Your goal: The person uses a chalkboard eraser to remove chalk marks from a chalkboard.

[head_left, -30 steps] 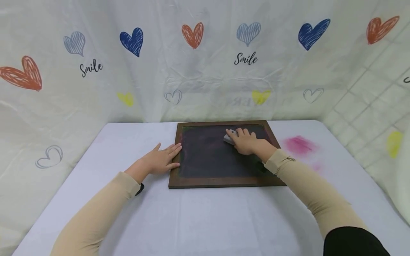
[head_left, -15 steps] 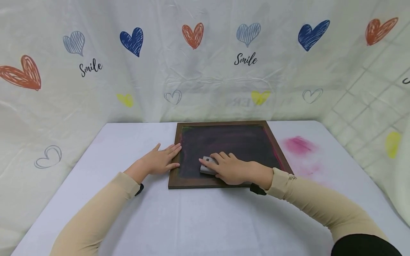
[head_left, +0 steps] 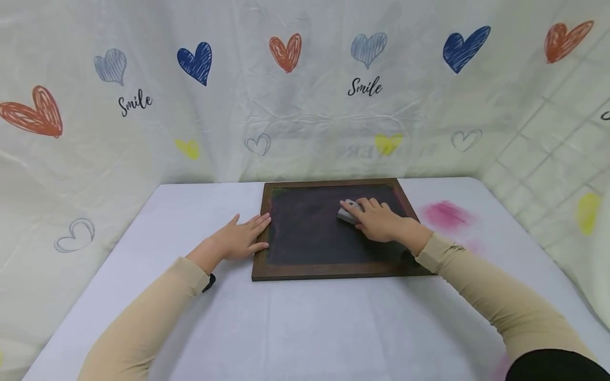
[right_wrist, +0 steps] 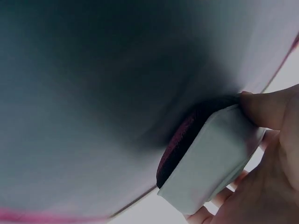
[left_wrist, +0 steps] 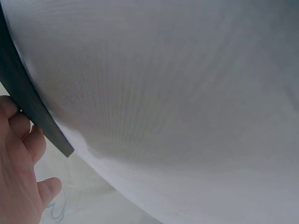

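Note:
A chalkboard (head_left: 305, 233) in a brown wooden frame lies flat on the white table. My right hand (head_left: 386, 222) grips a grey-white board eraser (head_left: 347, 216) and holds it against the right half of the dark surface. In the right wrist view the eraser (right_wrist: 210, 158) shows a dark felt pad with pink dust, the thumb on one side and fingers on the other. With fingers spread straight, my left hand (head_left: 233, 239) rests at the board's left edge. The left wrist view shows those fingertips (left_wrist: 35, 142) touching the frame's side (left_wrist: 35, 105).
Pink chalk smudges (head_left: 446, 216) mark the white tablecloth (head_left: 314, 328) to the right of the board. A pale curtain (head_left: 305, 95) printed with hearts hangs behind the table's far edge. Pink residue (right_wrist: 51, 217) lines the board's edge.
My right hand slid the eraser toward the near left part of the board, then back up and right. The left hand stayed in place at the frame.

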The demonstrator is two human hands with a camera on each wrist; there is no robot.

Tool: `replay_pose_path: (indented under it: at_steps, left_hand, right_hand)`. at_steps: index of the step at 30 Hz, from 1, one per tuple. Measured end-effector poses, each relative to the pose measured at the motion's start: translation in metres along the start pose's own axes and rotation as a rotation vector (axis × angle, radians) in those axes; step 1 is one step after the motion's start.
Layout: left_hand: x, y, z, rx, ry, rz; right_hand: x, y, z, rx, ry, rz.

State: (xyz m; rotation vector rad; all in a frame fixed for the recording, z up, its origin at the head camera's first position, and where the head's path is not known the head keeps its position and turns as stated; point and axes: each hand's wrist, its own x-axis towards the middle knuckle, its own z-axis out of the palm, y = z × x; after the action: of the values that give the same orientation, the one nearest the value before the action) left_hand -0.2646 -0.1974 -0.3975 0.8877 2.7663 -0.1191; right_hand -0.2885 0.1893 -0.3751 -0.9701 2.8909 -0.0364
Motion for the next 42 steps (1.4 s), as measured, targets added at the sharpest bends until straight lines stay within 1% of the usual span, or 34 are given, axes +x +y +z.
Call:
replay_pose_path:
  at_steps: [4,7,9,15,19,24,34,42]
  left_hand:
    - [0.0,0.0,0.0,0.004,-0.003,-0.001]
    - [0.0,-0.001,0.001,0.01,-0.002,-0.004]
    - [0.0,-0.001,0.002,0.011,0.001,-0.003]
    - [0.002,-0.002,0.004,0.0,0.013,0.002]
    - [0.002,-0.001,0.006,0.006,0.007,-0.001]
    - [0.0,0.0,0.004,-0.001,0.013,0.0]
    - [-0.002,0.0,0.002,-0.013,0.025,0.011]
    - [-0.004,0.002,-0.003,-0.03,0.012,0.012]
  right_hand:
    - [-0.005,0.031,-0.004,0.01,-0.024,0.162]
    - [-0.009,0.042,-0.007,0.026,-0.042,0.209]
    - [-0.012,0.044,-0.007,0.029,-0.047,0.212]
    - [-0.016,0.045,-0.007,0.028,-0.026,0.2]
    - [-0.017,0.043,-0.01,0.034,-0.02,0.192]
    - [-0.021,0.044,-0.012,0.059,0.007,0.193]
    - [-0.04,0.046,-0.024,0.056,0.074,0.204]
    - [-0.059,0.063,-0.028,0.059,0.108,0.222]
